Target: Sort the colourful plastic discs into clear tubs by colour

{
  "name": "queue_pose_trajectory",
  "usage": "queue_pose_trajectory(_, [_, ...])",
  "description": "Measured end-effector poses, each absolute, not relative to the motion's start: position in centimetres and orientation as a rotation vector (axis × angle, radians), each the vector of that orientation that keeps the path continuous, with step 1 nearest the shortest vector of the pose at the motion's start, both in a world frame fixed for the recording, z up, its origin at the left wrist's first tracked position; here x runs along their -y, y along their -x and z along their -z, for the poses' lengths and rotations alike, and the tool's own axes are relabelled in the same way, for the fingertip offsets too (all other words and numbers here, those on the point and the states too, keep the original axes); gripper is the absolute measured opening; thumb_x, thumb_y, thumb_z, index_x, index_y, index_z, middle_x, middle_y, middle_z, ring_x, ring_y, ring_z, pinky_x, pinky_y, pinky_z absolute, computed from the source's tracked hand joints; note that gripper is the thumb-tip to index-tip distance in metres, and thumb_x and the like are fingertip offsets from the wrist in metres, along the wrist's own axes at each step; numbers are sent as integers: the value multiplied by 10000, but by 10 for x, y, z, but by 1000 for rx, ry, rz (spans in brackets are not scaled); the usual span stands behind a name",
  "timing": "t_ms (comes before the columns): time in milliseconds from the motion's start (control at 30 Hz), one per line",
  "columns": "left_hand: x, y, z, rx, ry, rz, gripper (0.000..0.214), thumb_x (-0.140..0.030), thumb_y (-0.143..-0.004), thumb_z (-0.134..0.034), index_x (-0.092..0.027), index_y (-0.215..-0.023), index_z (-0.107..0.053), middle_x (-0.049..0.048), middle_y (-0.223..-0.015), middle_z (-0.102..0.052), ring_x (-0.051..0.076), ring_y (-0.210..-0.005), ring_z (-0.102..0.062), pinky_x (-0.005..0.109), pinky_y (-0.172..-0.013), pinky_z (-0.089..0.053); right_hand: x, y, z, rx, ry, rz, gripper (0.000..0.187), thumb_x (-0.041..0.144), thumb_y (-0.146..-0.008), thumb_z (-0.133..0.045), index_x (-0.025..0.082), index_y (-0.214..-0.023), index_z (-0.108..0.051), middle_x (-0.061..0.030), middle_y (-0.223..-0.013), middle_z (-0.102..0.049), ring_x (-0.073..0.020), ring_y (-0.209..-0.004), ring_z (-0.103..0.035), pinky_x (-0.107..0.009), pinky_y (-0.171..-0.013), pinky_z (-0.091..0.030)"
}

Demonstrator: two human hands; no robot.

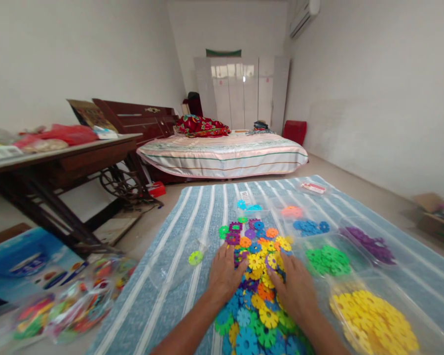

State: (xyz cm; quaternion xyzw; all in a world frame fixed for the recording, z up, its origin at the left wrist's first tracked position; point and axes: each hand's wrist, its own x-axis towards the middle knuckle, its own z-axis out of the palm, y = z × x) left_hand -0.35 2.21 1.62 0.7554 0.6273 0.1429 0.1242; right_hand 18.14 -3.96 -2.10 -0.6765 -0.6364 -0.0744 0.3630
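Observation:
A loose pile of flat, notched plastic flower discs (257, 261) in yellow, blue, green, orange and purple lies on a striped cloth. My left hand (224, 271) rests at the pile's left edge, fingers stretched forward and thumb apart, near purple square pieces (233, 237). On the opposite side, my right hand (296, 283) touches the yellow discs with its thumb and fingers spread; its fingertips are partly hidden among them. Clear trays on the right hold yellow discs (377, 320), green discs (327, 260), purple discs (370, 244) and blue discs (311, 227).
Farther back, trays hold orange discs (292, 211) and light-blue discs (253, 207). One lime-green disc (196, 258) sits in clear plastic at left. Bagged toys (81, 305) lie on the floor beside a sewing-machine table (66, 153). A bed (225, 155) stands beyond.

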Motion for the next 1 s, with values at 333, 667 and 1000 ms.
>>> queue_pose_trajectory(333, [-63, -12, -40, -1944, -2233, -489, 479, -402, -855, -444, -114, -1231, -511, 190, -1416, -406, 295, -1338, -340, 446, -1087, -291, 27, -191, 44, 1485, 1589, -70, 407, 454, -866, -484, 174, -1150, -569, -124, -1114, -644, -270, -1029, -611, -440, -872, -516])
queue_pose_trajectory(667, [-78, -21, -34, -1903, -2201, -412, 404, -364, -873, -425, -148, -1201, -520, 109, -1183, -613, 224, -1126, -541, 309, -951, -401, 26, -191, 52, 1426, 1624, -170, 386, 430, -858, -469, 162, -1102, -601, -134, -1134, -651, -281, -1045, -613, -459, -894, -509])
queue_pose_trajectory(1000, [-102, 0, -34, -1808, -2081, -384, 283, -221, -748, -595, -208, -1030, -606, 44, -1028, -678, 195, -995, -609, 269, -857, -429, 27, -190, 52, 1440, 1606, -229, 365, 421, -858, -474, 185, -1113, -586, -129, -1156, -631, -292, -1086, -577, -479, -931, -463])
